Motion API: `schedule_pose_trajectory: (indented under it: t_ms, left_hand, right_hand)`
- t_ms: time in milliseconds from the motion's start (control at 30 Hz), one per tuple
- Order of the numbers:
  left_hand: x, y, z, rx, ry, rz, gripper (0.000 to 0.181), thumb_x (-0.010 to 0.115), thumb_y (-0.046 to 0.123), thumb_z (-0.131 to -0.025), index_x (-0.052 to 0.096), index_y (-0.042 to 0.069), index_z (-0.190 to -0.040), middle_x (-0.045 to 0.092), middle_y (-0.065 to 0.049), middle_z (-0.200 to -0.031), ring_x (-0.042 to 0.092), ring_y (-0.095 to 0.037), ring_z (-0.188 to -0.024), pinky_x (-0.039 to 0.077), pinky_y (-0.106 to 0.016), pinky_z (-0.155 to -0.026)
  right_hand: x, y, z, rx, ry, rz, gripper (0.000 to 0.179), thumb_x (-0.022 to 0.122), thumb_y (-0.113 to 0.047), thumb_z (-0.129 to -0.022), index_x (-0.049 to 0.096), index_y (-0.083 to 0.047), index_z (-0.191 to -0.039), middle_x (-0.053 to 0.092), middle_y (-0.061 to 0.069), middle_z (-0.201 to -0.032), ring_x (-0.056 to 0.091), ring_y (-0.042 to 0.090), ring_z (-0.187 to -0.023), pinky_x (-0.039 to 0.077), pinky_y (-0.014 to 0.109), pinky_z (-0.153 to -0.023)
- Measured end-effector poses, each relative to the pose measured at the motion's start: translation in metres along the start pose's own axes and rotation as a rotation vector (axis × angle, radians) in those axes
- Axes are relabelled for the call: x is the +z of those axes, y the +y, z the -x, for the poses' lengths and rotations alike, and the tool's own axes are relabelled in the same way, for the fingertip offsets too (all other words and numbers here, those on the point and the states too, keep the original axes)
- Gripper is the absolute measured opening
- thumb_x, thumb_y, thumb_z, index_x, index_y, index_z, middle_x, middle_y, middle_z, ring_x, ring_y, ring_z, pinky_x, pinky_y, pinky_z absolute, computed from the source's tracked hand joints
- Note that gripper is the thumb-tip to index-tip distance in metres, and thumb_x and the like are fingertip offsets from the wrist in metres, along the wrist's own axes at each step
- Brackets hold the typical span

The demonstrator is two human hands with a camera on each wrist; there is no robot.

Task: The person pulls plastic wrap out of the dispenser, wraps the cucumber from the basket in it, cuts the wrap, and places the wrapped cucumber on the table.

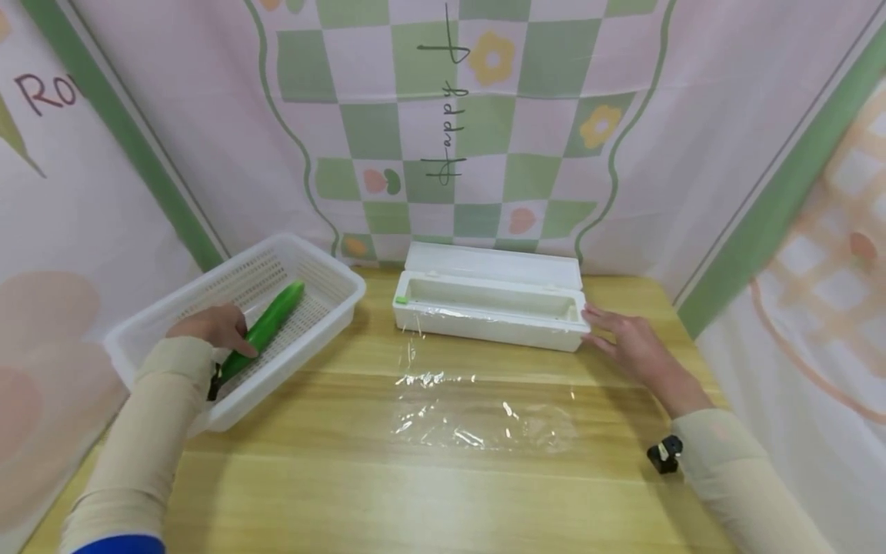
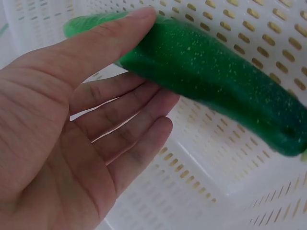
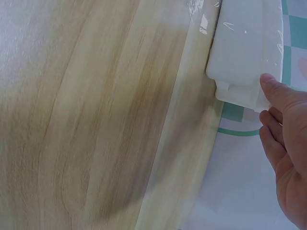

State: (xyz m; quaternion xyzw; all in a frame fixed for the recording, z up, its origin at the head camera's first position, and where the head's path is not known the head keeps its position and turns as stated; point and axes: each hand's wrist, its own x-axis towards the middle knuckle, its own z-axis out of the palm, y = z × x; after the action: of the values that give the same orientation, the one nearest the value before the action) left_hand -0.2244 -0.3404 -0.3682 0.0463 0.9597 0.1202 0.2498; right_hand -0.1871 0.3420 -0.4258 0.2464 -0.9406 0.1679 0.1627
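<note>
The step in hand looked to be taking hold of the cucumber (image 1: 277,315), which lay aslant inside the white basket (image 1: 298,355) at the left of the head frame. The left hand (image 1: 218,327) held it near its lower end, thumb laid across the top and fingers at the far side; in the left wrist view the grip seemed light, with the little finger well clear of the skin. At the right of the head frame, the right hand (image 1: 633,342) pinched the near end of the white box (image 1: 571,337), as if to steady it. That box stood at the middle of the frame with its lid (image 1: 491,261) tipped back, and clear film (image 1: 471,438) ran from its front down over the table (image 1: 311,492) toward the lower middle. The next move, as far as could be judged, called for closing the left fingers more fully round the cucumber and raising it past the basket's rim without knocking it, while the right hand kept the box from sliding and the film lay undisturbed.
</note>
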Motion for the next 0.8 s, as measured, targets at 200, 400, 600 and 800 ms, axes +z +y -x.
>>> schedule_pose_trajectory:
  t_ms: [200, 400, 600, 800]
  left_hand:
    - [0.004, -0.002, -0.006, -0.011, -0.014, 0.021, 0.057, 0.085, 0.032, -0.086, 0.067, -0.011, -0.12, 0.073, -0.022, -0.11, 0.068, -0.033, -0.099, 0.06, -0.051, -0.086]
    - [0.004, -0.008, -0.011, -0.007, -0.005, 0.058, 0.057, 0.086, 0.029, -0.085, 0.066, -0.01, -0.121, 0.073, -0.022, -0.111, 0.068, -0.031, -0.097, 0.06, -0.049, -0.084]
    - [-0.001, -0.014, -0.011, -0.018, 0.014, 0.088, 0.066, 0.086, 0.032, -0.084, 0.063, -0.011, -0.129, 0.07, -0.026, -0.121, 0.068, -0.037, -0.106, 0.058, -0.056, -0.091]
    - [-0.008, -0.016, -0.009, 0.063, 0.072, 0.06, 0.056, 0.086, 0.027, -0.086, 0.068, -0.012, -0.123, 0.075, -0.021, -0.11, 0.067, -0.028, -0.094, 0.059, -0.045, -0.082]
  right_hand:
    - [0.001, -0.002, 0.0, 0.002, 0.003, 0.001, 0.049, 0.083, -0.004, -0.087, 0.067, 0.008, -0.131, 0.062, 0.029, -0.139, 0.072, 0.053, -0.1, 0.057, 0.057, -0.091]
    - [0.002, -0.005, 0.0, -0.028, 0.041, 0.01, 0.049, 0.085, -0.003, -0.084, 0.068, 0.008, -0.128, 0.064, 0.029, -0.136, 0.069, 0.031, -0.06, 0.06, 0.053, -0.084]
    - [0.001, -0.004, 0.001, -0.012, 0.025, 0.011, 0.05, 0.084, -0.003, -0.085, 0.067, 0.008, -0.131, 0.062, 0.029, -0.138, 0.034, -0.002, -0.044, 0.063, 0.05, -0.08]
    - [0.002, -0.002, 0.001, -0.014, 0.022, 0.013, 0.05, 0.084, -0.004, -0.086, 0.067, 0.008, -0.131, 0.063, 0.03, -0.138, 0.032, -0.003, -0.044, 0.063, 0.05, -0.08]
